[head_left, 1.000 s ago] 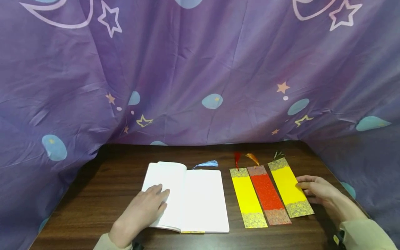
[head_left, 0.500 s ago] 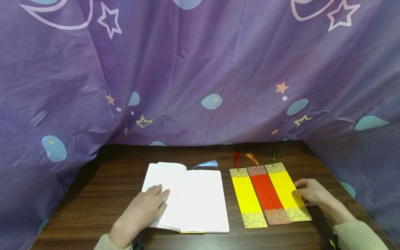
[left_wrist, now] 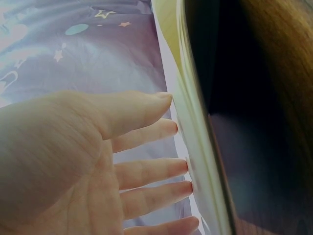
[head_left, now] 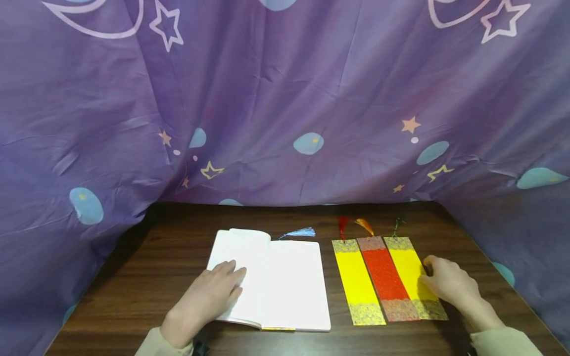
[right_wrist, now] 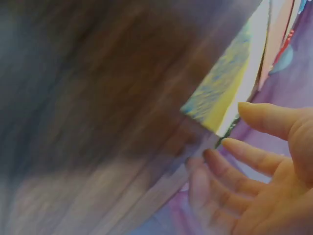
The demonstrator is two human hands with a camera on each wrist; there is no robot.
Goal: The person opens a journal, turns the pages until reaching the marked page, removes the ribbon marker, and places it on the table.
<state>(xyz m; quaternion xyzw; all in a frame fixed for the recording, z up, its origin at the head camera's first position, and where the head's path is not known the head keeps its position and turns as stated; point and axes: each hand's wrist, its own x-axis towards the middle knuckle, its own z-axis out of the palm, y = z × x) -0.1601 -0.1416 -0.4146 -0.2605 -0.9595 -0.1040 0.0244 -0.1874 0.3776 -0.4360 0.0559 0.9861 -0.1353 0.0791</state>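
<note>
My left hand (head_left: 211, 291) rests on the left page of an open notebook (head_left: 295, 287) with blank white pages, its fingertips touching the paper (left_wrist: 188, 142). A blue tassel (head_left: 300, 232) sticks out from the notebook's top, and a yellow strip shows under its bottom edge. To the right lie three tasselled bookmarks side by side: a yellow bookmark (head_left: 357, 282), a red bookmark (head_left: 387, 277) and another yellow bookmark (head_left: 407, 272). My right hand (head_left: 451, 283) is at the right edge of that last one. In the right wrist view, its thumb and fingers stand apart.
A dark wood-grain table (head_left: 156, 257) carries everything. Behind it and at both sides hangs a purple curtain (head_left: 276, 109) printed with moons and stars. Red, orange and dark green tassels lie above the bookmarks.
The rightmost yellow bookmark has slid left and a little nearer, closing in beside the red one. My right hand moved with it, and its fingers have shifted. The left hand stays on the page.
</note>
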